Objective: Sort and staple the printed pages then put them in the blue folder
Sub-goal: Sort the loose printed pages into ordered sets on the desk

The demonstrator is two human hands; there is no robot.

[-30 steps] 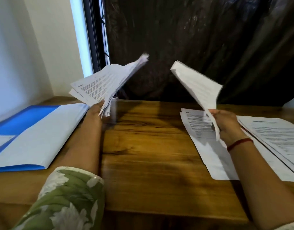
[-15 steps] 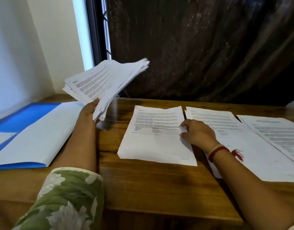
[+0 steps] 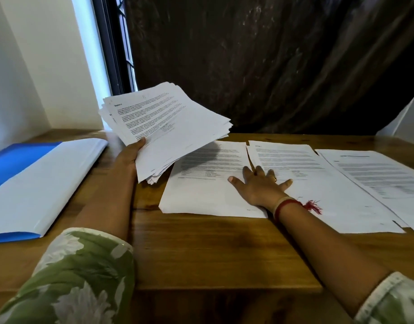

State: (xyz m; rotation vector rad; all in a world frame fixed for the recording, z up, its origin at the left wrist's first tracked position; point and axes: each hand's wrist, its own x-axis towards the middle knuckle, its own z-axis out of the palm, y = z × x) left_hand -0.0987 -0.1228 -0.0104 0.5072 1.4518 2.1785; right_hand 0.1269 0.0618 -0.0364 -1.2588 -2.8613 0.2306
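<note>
Mostly you can read only headings and grey lines on the printed pages; the body text is too small and soft to make out. Your stack of pages (image 3: 168, 127) is raised above the tabletop (image 3: 201, 249), tilted, its near corner hanging over the leftmost of three sheets laid flat. That leftmost sheet (image 3: 201, 190) has its far left part hidden under the stack. The middle sheet (image 3: 318, 188) lies just beside it, edges nearly touching, and the right sheet (image 3: 376, 178) overlaps the middle one and is cut off by the frame's edge. The blue folder (image 3: 19, 157) lies open at the far left, well apart from the sheets, a white flap (image 3: 42, 185) covering most of it; its left side runs out of view.

Your left hand (image 3: 128, 157) is closed on the stack's lower edge, thumb on top, fingers hidden beneath. Your right hand (image 3: 259, 183) is spread flat, palm down, fingers splayed, resting across the seam between the leftmost and middle sheets. A red thread band (image 3: 287, 205) circles that wrist, and green flowered sleeves (image 3: 84, 277) cover both forearms near the frame's bottom.
</note>
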